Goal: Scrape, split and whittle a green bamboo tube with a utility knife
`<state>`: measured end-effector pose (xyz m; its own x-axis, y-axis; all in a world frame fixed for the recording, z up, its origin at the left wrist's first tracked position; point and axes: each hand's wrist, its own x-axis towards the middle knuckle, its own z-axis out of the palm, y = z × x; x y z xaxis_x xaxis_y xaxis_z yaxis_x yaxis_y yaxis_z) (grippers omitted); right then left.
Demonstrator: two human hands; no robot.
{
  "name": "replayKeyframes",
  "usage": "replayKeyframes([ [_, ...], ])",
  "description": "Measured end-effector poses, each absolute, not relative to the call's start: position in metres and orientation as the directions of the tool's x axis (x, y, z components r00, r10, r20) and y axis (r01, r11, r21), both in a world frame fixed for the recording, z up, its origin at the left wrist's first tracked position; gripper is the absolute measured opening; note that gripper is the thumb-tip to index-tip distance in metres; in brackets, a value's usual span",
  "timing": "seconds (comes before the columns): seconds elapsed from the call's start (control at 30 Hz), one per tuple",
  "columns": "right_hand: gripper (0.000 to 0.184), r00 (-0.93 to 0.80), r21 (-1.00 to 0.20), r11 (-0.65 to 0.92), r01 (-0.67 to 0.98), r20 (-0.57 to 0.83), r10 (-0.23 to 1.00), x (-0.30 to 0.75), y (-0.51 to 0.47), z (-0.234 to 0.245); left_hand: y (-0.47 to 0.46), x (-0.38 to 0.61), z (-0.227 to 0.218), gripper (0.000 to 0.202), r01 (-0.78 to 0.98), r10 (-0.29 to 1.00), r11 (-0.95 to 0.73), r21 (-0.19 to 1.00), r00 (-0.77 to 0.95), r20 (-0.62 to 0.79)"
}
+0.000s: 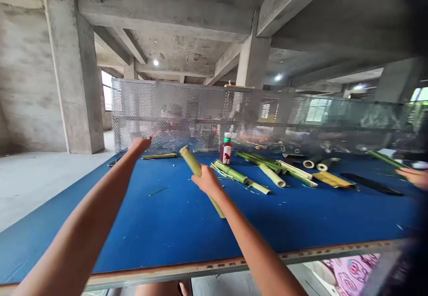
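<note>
R hand (pixel 207 182) clenched round mid-length of green bamboo tube (pixel 191 162), a balanced hold, tube tilted over blue bench (pixel 167 229). L hand (pixel 138 144) empty, fingers out, just beside bamboo strip (pixel 159 156). Cut bamboo pieces (pixel 230 172) lie within reach; red bottle (pixel 226 149) nr perforated metal screen (pixel 200 113).

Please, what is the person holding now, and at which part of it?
The right hand holds a bamboo stalk around its middle. The left hand holds nothing that can be seen.
</note>
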<state>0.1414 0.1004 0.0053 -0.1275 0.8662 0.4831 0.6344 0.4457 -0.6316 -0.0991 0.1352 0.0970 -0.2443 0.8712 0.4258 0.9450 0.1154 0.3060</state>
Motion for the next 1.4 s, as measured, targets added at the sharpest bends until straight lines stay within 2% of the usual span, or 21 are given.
replayKeyframes([
  [0.07,0.015,-0.031,-0.746,0.357,0.562,0.412,0.911,0.147,0.106,0.006,0.137,-0.103,0.109,0.086,0.931,0.829,0.182,0.317,-0.318,0.46],
  [0.13,0.019,-0.025,-0.838,0.349,0.42,0.374,0.927,0.151,0.115,0.005,0.13,-0.093,0.11,0.086,0.939,0.805,0.161,0.303,-0.303,0.51],
  [0.2,0.022,-0.075,-0.885,0.365,0.29,0.36,0.93,0.151,0.12,0.002,0.116,-0.072,0.103,0.084,0.966,0.799,0.073,0.248,-0.206,0.564],
  [0.3,0.024,-0.134,-0.899,0.384,0.212,0.362,0.922,0.149,0.12,-0.004,0.093,-0.034,0.082,0.081,0.995,0.79,-0.06,0.084,-0.004,0.613],
  [0.37,0.021,-0.148,-0.88,0.425,0.211,0.401,0.904,0.149,0.116,-0.006,0.085,-0.015,0.068,0.078,0.995,0.791,-0.098,-0.011,0.084,0.606],
  [0.5,0.012,-0.1,-0.818,0.478,0.318,0.473,0.876,0.151,0.112,-0.006,0.094,-0.01,0.059,0.078,0.99,0.795,-0.104,-0.095,0.14,0.591],
  [0.67,0.012,-0.063,-0.782,0.42,0.461,0.443,0.894,0.152,0.118,-0.005,0.124,-0.022,0.072,0.074,0.978,0.807,-0.1,-0.184,0.188,0.56],
  [0.87,0.011,0.012,-0.838,0.305,0.452,0.348,0.938,0.156,0.123,-0.006,0.148,0.0,0.069,0.077,0.975,0.822,-0.144,-0.172,0.214,0.527],
  [0.93,0.011,0.04,-0.843,0.267,0.466,0.321,0.946,0.156,0.12,-0.006,0.151,0.004,0.07,0.075,0.983,0.839,-0.148,-0.109,0.183,0.512],
  [1.0,0.01,0.049,-0.817,0.286,0.501,0.356,0.933,0.155,0.114,-0.005,0.153,-0.003,0.08,0.072,0.997,0.876,-0.054,0.054,0.022,0.482],
  [1.07,0.011,0.041,-0.756,0.36,0.547,0.454,0.89,0.154,0.109,-0.005,0.153,-0.023,0.098,0.072,0.966,0.879,0.118,0.23,-0.21,0.427],
  [1.17,0.011,0.049,-0.753,0.384,0.534,0.481,0.875,0.157,0.105,-0.005,0.148,-0.066,0.127,0.077,0.924,0.796,0.238,0.298,-0.362,0.486],
  [1.3,0.014,0.051,-0.842,0.386,0.377,0.435,0.899,0.164,0.105,-0.007,0.128,-0.091,0.138,0.075,0.926,0.765,0.237,0.295,-0.365,0.53],
  [1.4,0.016,-0.001,-0.841,0.436,0.319,0.46,0.888,0.165,0.104,-0.008,0.104,-0.067,0.119,0.075,0.98,0.802,0.104,0.168,-0.183,0.568],
])
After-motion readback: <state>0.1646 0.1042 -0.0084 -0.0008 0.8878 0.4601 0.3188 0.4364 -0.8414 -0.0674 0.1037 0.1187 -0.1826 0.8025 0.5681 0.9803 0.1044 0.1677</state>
